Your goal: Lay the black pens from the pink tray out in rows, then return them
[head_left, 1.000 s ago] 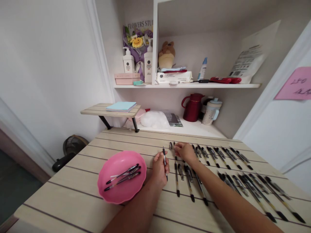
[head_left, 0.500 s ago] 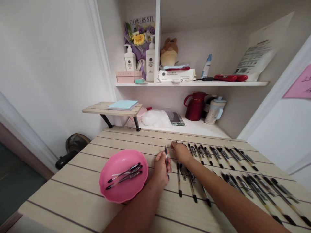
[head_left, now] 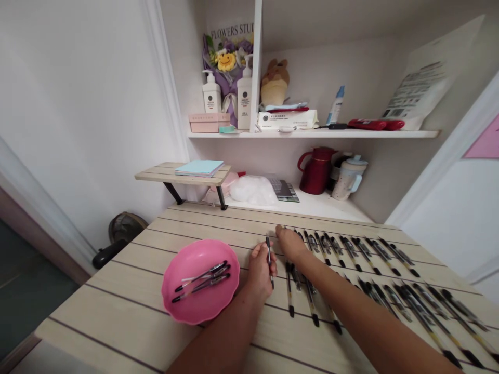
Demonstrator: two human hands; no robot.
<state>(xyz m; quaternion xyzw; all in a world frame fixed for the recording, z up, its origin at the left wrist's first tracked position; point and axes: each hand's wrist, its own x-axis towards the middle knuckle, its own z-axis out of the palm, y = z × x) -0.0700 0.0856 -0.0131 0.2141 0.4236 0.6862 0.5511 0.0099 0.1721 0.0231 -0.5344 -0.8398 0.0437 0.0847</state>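
My left hand (head_left: 262, 266) is closed around a black pen (head_left: 269, 254), held nearly upright with its tip up, between the bowl and the pens on the table. To its right, my right hand (head_left: 289, 243) rests low at the left end of the far row of pens (head_left: 350, 249). Its fingers are curled in, and what they grip is hidden. Under and beside my right forearm lies a nearer row of pens (head_left: 419, 306). At left, the pink scalloped bowl (head_left: 195, 253) holds several black and clear pens (head_left: 206, 280).
The slatted wooden table (head_left: 128, 317) carries a small raised stand (head_left: 156, 172) with blue paper (head_left: 199, 167). Behind are a plastic bag (head_left: 253, 190), a red jug (head_left: 316, 171) and a pale tumbler (head_left: 348, 177). A shelf (head_left: 343, 134) with bottles spans above.
The view has shifted slightly, moving everything a little to the right. My left hand keeps the pen, and my right hand stays at the far row's left end.
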